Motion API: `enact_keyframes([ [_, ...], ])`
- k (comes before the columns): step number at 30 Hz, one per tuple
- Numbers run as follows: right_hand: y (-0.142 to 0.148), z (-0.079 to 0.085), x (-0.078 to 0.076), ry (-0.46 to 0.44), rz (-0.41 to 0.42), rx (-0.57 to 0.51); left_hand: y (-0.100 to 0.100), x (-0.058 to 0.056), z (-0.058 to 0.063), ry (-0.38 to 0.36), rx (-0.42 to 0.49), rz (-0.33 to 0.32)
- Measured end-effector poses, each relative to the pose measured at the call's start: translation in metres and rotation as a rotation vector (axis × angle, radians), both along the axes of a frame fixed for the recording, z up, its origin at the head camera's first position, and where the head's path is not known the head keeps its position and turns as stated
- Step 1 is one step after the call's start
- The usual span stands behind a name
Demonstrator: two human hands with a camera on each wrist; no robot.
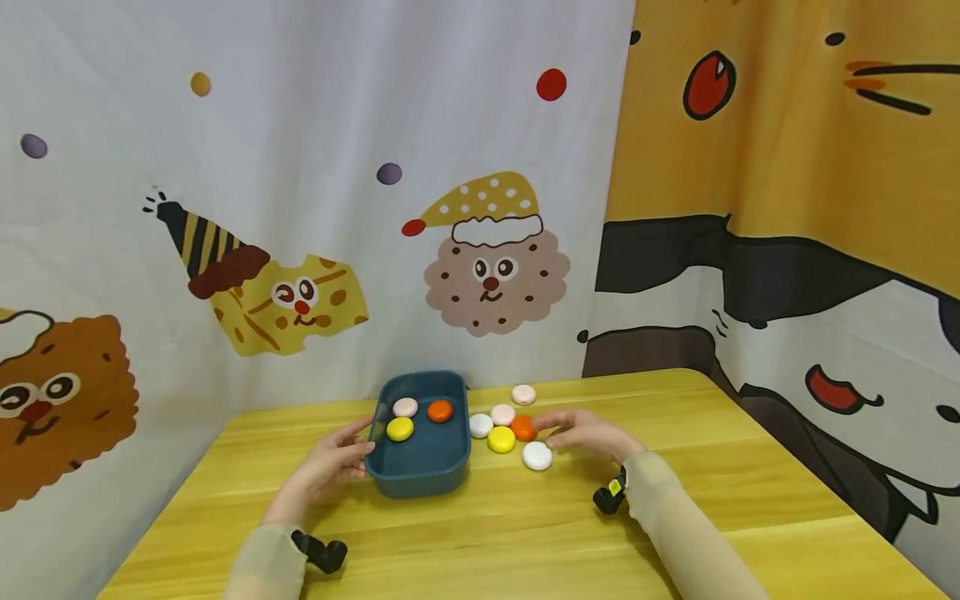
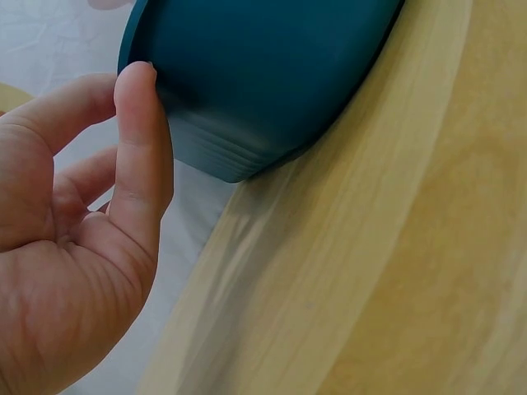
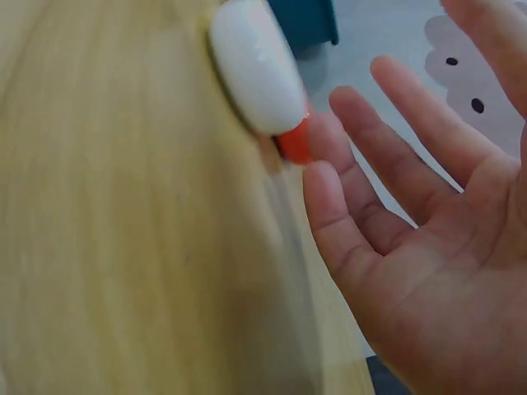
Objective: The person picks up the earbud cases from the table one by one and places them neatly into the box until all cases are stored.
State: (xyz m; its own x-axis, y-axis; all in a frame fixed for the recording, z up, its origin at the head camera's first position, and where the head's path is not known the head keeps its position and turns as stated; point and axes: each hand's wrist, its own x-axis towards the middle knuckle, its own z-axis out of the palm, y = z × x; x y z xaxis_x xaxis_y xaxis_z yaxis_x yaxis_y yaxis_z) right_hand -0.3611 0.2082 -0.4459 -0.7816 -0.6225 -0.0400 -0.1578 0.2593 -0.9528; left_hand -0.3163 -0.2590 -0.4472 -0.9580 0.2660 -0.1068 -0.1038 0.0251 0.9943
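Note:
My left hand [image 1: 330,462] is at the left side of a dark teal plastic box [image 1: 423,483], its thumb and fingertips against the rim. Inside the box lie a pink, a yellow and an orange rounded disc [image 1: 440,411]. To the box's right, my right hand [image 1: 588,433] reaches over the table, its fingertips right at another orange disc [image 1: 522,428]. In the right wrist view those fingers are spread and relaxed, and nothing lies in the palm. Nearest that hand, toward the front, is a glossy white disc [image 1: 537,456].
A yellow disc [image 1: 501,439], another white disc [image 1: 481,426] and a pink disc [image 1: 502,414] cluster beside the box. Farther back sits one more pink disc [image 1: 523,394]. A cartoon-printed curtain [image 1: 480,108] hangs behind the wooden table [image 1: 465,554].

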Motion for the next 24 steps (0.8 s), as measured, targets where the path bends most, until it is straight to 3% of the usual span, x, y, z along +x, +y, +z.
enact_keyframes([
  [14,0.002,-0.012,0.001,0.035,0.064,0.115,0.001,0.0,0.001,0.004,0.014,-0.035],
  [24,-0.006,-0.01,0.004,0.07,0.022,0.144,0.001,-0.001,0.001,0.007,-0.005,-0.023],
])
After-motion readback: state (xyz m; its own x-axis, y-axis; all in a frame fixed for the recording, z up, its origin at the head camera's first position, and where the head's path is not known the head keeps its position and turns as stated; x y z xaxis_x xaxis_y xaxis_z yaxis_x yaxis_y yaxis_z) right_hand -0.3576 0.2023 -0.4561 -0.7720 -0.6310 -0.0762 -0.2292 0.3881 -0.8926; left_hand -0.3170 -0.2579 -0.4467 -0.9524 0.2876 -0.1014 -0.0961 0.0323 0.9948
